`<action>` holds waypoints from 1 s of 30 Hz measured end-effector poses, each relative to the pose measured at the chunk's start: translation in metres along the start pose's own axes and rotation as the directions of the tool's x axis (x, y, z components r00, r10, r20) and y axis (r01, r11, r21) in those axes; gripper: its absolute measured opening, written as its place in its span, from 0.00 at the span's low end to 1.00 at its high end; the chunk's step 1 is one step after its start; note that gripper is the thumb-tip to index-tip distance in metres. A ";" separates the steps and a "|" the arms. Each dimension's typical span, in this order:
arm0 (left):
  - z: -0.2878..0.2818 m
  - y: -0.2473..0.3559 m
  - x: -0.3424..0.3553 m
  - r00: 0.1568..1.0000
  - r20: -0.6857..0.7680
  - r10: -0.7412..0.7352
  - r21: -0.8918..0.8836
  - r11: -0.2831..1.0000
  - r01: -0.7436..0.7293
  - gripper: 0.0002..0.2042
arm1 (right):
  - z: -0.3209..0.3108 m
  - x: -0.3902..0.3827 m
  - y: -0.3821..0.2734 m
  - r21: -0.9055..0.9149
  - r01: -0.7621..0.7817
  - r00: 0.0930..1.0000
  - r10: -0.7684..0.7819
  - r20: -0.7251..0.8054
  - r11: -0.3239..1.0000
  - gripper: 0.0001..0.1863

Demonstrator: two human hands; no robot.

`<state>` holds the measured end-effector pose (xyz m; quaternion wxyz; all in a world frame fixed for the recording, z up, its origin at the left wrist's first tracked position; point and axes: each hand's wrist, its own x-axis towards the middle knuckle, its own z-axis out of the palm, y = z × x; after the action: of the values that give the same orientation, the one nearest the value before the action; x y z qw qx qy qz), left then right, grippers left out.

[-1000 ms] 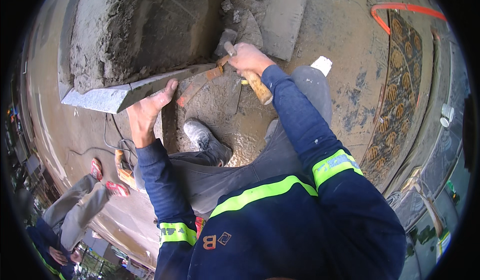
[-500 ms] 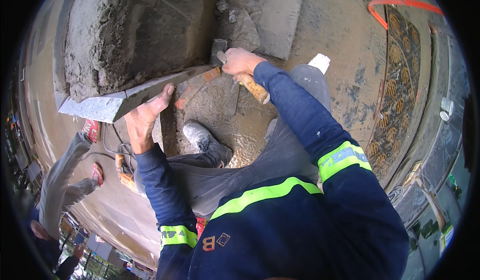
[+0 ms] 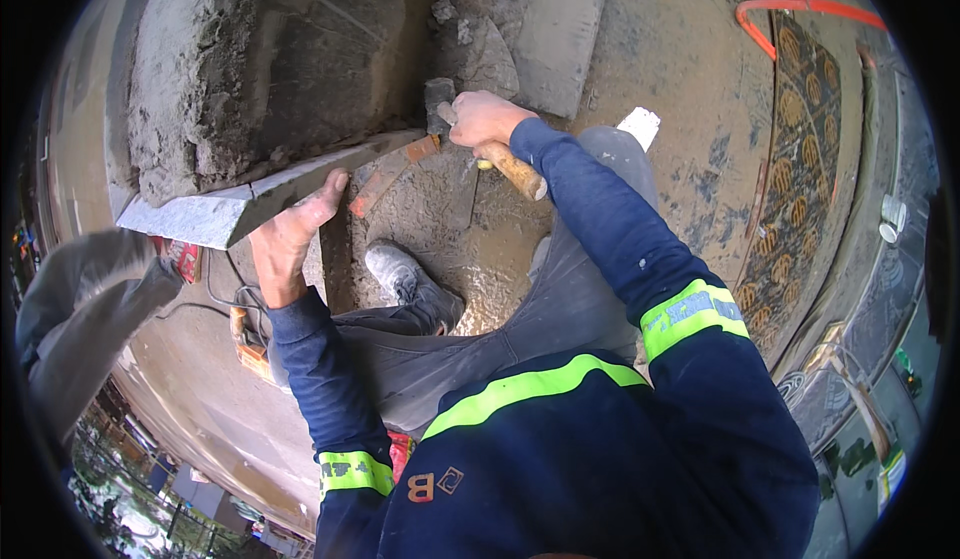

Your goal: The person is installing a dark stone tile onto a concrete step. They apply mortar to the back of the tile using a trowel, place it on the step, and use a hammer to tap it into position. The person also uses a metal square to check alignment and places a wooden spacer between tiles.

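Observation:
A long grey stone slab [image 3: 190, 214] with a bevelled end lies against the base of a rough mortar-covered block [image 3: 190, 89]. My left hand [image 3: 295, 227] grips its near edge, thumb up along the face and the other fingers hidden beneath. Past the slab's far end, my right hand [image 3: 487, 119] is closed round a wooden-handled tool [image 3: 518, 171], its handle pointing back toward me. The working end is hidden, so its kind cannot be told. A small dark block [image 3: 438, 94] sits just beside those fingers. Under the slab's far end lies an orange-brown strip [image 3: 390, 174].
Flat grey slabs [image 3: 562, 39] lie on the wet, muddy ground ahead. A patterned board [image 3: 790, 179] and an orange hose [image 3: 810, 3] are at the right. My shoe [image 3: 405, 277] is below the slab. At the left stand another person's legs [image 3: 90, 309], near an orange power tool [image 3: 255, 349].
The other person's legs at the left have shifted farther left and closer. My right hand and its tool have moved slightly to the right. My left hand stays on the slab.

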<state>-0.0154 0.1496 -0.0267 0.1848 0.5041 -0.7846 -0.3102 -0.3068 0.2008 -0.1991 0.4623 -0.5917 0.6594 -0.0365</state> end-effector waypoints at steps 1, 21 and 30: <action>-0.001 0.001 -0.001 1.000 0.004 -0.002 0.059 0.998 0.002 0.27 | 0.000 0.000 0.002 -0.012 -0.031 1.000 0.031 -0.007 0.999 0.22; -0.003 0.023 0.001 0.983 0.128 -0.134 -0.366 0.915 0.172 0.23 | -0.114 -0.017 0.079 0.819 0.078 0.978 0.117 -0.174 0.569 0.16; -0.009 0.024 0.000 0.974 0.152 -0.168 -0.414 0.884 0.218 0.27 | -0.119 -0.004 0.213 0.490 -0.105 0.882 0.308 -0.355 0.865 0.22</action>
<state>-0.0260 0.1540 -0.0037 0.2149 0.5086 -0.6522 -0.5195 -0.5443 0.2075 -0.2562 0.4357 -0.3679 0.7770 -0.2665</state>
